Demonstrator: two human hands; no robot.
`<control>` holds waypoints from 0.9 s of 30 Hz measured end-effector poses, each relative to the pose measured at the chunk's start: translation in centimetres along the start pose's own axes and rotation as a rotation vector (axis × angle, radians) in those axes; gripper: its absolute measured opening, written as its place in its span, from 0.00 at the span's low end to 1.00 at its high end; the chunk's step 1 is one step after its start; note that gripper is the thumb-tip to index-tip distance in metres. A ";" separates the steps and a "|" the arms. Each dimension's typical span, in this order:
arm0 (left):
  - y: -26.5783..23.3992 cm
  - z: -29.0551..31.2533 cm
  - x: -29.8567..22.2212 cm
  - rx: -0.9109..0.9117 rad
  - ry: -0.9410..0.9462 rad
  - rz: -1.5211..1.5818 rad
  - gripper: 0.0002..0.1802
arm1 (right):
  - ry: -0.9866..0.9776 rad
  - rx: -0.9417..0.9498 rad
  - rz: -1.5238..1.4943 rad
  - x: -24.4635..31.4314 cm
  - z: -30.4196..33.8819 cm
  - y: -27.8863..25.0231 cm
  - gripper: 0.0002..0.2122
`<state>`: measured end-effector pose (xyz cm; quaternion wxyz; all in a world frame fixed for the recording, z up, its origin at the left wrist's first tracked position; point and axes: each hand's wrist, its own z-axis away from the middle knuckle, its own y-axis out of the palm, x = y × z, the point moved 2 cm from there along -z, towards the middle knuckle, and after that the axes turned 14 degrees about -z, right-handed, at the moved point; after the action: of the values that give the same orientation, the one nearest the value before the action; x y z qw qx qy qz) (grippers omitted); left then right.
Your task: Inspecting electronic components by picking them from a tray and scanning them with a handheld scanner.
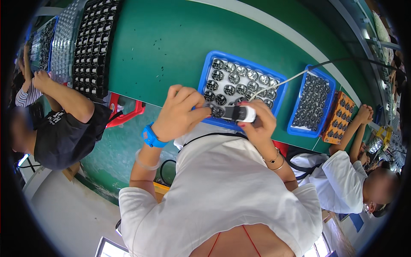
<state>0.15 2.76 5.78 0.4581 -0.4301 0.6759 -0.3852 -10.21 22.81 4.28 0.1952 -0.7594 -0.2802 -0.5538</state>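
Your right hand (pixel 261 122) is wrapped around a white-and-black handheld electric screwdriver with a pale cable (pixel 239 113), gripping it firmly, with its tip pointing left toward a small round black-and-silver part (pixel 217 112) at the near edge of a blue rectangular plastic tray (pixel 204 77). Your left hand (pixel 182 112) has its fingers curled down on that same near edge, pinching at the round part; whether it fully holds the part you cannot tell from here. The tray carries rows of similar round parts and lies on a green workbench surface (pixel 171 38) crossed by a pale stripe.

Just to the right lies a 2nd blue tray filled with dark small parts (pixel 311 103), and beyond it an orange tray of round pieces (pixel 339 115), where a person in a white shirt (pixel 342 180) reaches in. On your left, a person in a dark shirt (pixel 64 132) works beside long black racks of components (pixel 92 47). Tiny dark specks dot the bench. Below the bench edge you see a pale floor (pixel 72 214).
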 end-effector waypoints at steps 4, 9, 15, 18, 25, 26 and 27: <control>0.0 0.2 0.5 0.106 -0.074 0.061 0.11 | -0.025 0.014 0.095 -0.2 -0.8 -0.9 0.18; 0.8 -0.8 0.8 0.006 -0.167 0.020 0.11 | -0.042 0.125 0.128 0.0 -1.7 0.0 0.19; 0.7 -1.5 0.7 -0.037 -0.085 -0.017 0.10 | -0.104 0.210 0.209 -0.1 -2.3 0.9 0.18; 0.1 -1.9 0.5 -0.074 -0.073 -0.017 0.11 | -0.106 0.220 0.203 -0.2 -2.4 1.1 0.18; 0.0 -2.1 0.3 -0.062 -0.097 -0.011 0.11 | -0.108 0.215 0.196 -0.1 -2.5 1.0 0.19; 0.0 -2.0 0.3 -0.062 -0.096 -0.011 0.11 | -0.100 0.220 0.201 -0.1 -2.5 1.0 0.18; -0.1 -1.7 0.4 -0.055 -0.101 0.004 0.10 | -0.100 0.219 0.201 -0.1 -2.2 0.9 0.18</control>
<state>-1.57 2.62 6.23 0.4805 -0.4600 0.6630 -0.3435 -11.32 20.75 4.85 0.3173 -0.7843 -0.2708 -0.4593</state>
